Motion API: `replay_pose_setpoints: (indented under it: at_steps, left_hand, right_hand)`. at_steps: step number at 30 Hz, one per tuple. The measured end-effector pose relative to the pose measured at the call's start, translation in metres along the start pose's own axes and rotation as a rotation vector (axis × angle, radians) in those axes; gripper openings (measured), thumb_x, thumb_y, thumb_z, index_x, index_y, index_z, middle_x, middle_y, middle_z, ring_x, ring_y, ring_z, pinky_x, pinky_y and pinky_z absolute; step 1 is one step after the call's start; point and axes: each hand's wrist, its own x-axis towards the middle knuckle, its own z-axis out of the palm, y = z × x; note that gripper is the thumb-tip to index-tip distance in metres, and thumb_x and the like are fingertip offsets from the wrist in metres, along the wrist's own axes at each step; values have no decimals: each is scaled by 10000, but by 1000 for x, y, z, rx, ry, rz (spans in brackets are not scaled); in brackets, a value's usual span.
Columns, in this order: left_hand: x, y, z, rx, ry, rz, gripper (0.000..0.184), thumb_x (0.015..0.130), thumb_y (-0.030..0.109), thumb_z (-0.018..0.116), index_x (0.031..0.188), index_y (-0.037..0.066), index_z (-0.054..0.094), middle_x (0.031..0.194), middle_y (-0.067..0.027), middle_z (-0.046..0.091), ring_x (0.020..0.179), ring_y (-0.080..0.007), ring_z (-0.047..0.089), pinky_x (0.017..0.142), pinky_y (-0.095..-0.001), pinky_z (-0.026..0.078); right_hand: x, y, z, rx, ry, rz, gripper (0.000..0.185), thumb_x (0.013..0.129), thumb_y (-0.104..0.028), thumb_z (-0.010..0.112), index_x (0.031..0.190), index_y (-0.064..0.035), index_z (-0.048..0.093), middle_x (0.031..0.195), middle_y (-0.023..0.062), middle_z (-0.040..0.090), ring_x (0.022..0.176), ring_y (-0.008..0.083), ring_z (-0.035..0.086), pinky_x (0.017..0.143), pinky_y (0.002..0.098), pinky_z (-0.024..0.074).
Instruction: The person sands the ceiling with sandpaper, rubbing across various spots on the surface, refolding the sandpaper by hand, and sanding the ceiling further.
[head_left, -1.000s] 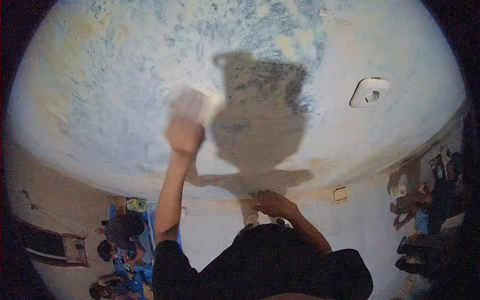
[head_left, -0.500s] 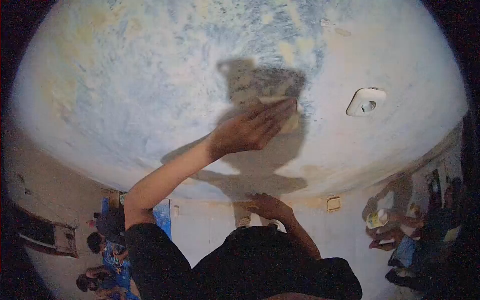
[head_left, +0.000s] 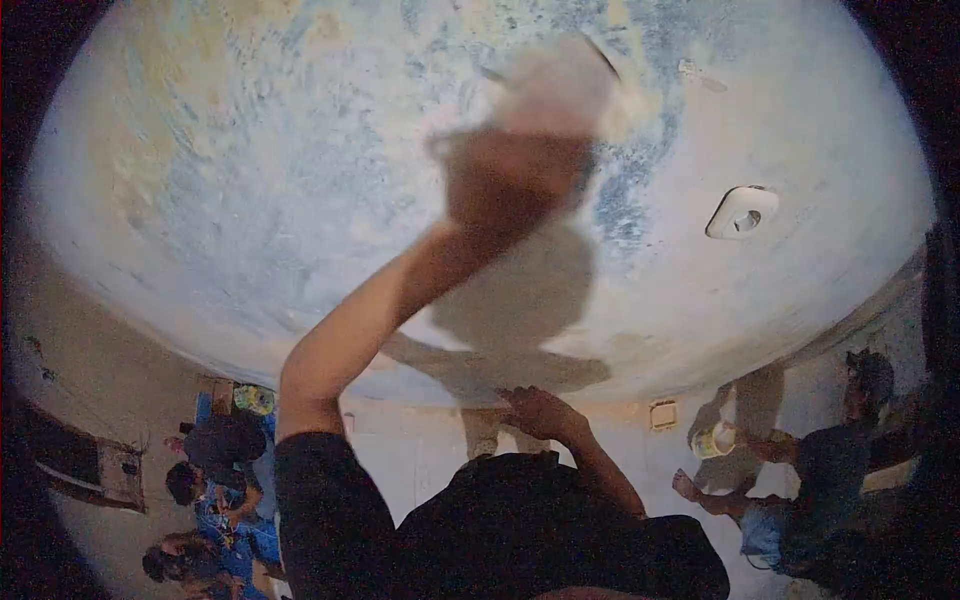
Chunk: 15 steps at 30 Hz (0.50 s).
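My left hand (head_left: 545, 110) is raised to the wall (head_left: 300, 200), which is mottled white, blue and yellowish. Motion blurs its fingers, but they appear pressed over a thin flat sheet, whose dark edge shows past the fingertips. What the sheet is made of cannot be told. A shadow of my head and body falls across the wall around this arm. Lower down, my right hand (head_left: 543, 412) is at the foot of the patchy area, fingers stretched out with nothing visible in them. Whether it touches the wall is unclear.
A white socket plate (head_left: 742, 212) is on the wall to the right, a smaller box (head_left: 663, 415) lower down. At right a person (head_left: 830, 480) holds a yellow-and-white tub (head_left: 714, 440). Several people sit at left near another tub (head_left: 253, 400).
My left hand has swept upward over the wall and is now blurred. My right hand stays nearly in place. The person at right has moved the tub left, farther from their body.
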Motion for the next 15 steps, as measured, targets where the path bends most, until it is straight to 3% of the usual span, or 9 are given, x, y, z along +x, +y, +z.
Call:
replay_pose_setpoints:
  at_steps: [2, 3, 4, 6, 7, 8, 10, 11, 15]
  left_hand:
    - [-34, 27, -10, 156, -494, 610, 329, 763, 94, 581, 1086, 35, 607, 1011, -180, 635, 878, -278, 633, 743, -402, 534]
    - [-29, 33, -9, -13, -398, 622, 265, 765, 114, 578, 1013, 23, 606, 986, -170, 632, 868, -277, 628, 656, -381, 530]
    - [-25, 25, -15, -12, -390, 623, 265, 765, 114, 578, 1013, 23, 606, 986, -170, 632, 868, -277, 628, 656, -381, 530]
    - [-12, -3, -21, -7, -400, 386, 165, 781, 130, 559, 909, 37, 604, 888, -113, 627, 827, -223, 620, 652, -352, 524]
    - [10, -10, -21, 20, -205, 263, 104, 786, 141, 552, 835, 57, 589, 765, -65, 589, 729, -171, 594, 616, -333, 512]
    - [2, -8, -22, 10, -206, 263, 104, 786, 141, 552, 835, 57, 589, 765, -65, 589, 729, -171, 594, 616, -333, 512]
    - [-26, 7, -13, 154, -576, 300, 114, 780, 139, 560, 851, 61, 604, 745, -57, 567, 685, -174, 570, 639, -343, 510]
    - [-38, 20, -9, 235, -361, 635, 127, 774, 150, 568, 846, 55, 611, 760, -60, 578, 708, -181, 581, 668, -337, 506]
    - [-46, 1, -26, -2, -349, 687, 146, 778, 157, 567, 861, 51, 624, 774, -60, 587, 769, -186, 591, 680, -339, 495]
  right_hand:
    - [-1, -5, -1, -34, 26, -11, 589, 938, -424, 472, 1374, -37, 385, 1265, 272, 514, 1163, 429, 495, 1001, 491, 391]
    - [1, -9, -3, -36, -9, -22, 596, 950, -433, 447, 1386, -37, 362, 1286, 266, 494, 1179, 423, 478, 1012, 487, 375]
    - [3, -13, -6, -41, -38, -31, 602, 961, -443, 422, 1399, -37, 339, 1307, 260, 474, 1195, 416, 461, 1023, 483, 360]
    - [4, -26, -16, -22, -50, 2, 599, 962, -434, 424, 1401, -36, 336, 1312, 260, 470, 1200, 415, 458, 1024, 480, 359]
    - [3, -30, -18, 4, -75, 33, 596, 963, -426, 427, 1403, -34, 333, 1318, 260, 466, 1204, 413, 456, 1025, 478, 358]
    - [6, -32, -14, 11, -72, 40, 596, 963, -426, 427, 1403, -34, 333, 1318, 260, 466, 1204, 413, 456, 1025, 478, 358]
    - [16, -32, -7, -58, -117, 49, 585, 966, -407, 428, 1400, -25, 335, 1313, 263, 472, 1213, 413, 451, 1027, 479, 358]
    - [16, -37, -8, -53, -118, 57, 585, 966, -407, 428, 1400, -25, 335, 1313, 263, 472, 1213, 413, 451, 1027, 479, 358]
    - [18, -53, -3, -15, 16, 33, 571, 966, -394, 431, 1387, -17, 351, 1284, 265, 498, 1200, 414, 467, 1017, 476, 371]
